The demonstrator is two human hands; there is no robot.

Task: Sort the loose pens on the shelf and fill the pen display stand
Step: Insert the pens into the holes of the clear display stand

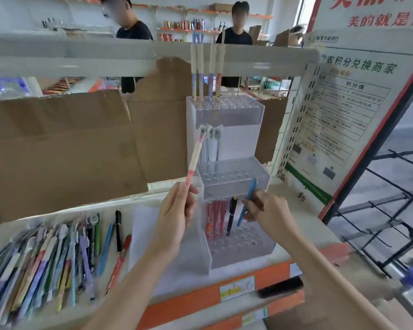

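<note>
hands meet in front of the clear acrylic three-tier pen display stand [229, 184], which sits on the white shelf [303, 225] with an orange front edge. the left hand [177, 211] is just left of the stand's lowest tier, its fingers [191, 188] curled round the lower end of a long pen with a pink grip, cream barrel and white charm top [195, 156]; that pen leans up and to the right, its top beside the stand's middle section. the right hand [266, 210] is in front of the stand's lower right, pinching a slim blue pen [247, 202] that slants over the lowest tier, its lower tip near the holes there (whether it touches one cannot be told).

the stand's top tier holds four tall pastel pens [206, 67] in its back left holes. the middle tier holds two pens with white charm tops [214, 144]. the lowest tier carries several red pens [216, 216] and one black pen [231, 216], upright at its back left.

well left of the stand a heap of loose mixed-colour pens [45, 260] lies flat on the shelf. behind that heap, also left of the stand, hangs a brown cardboard sheet [57, 148].
</note>
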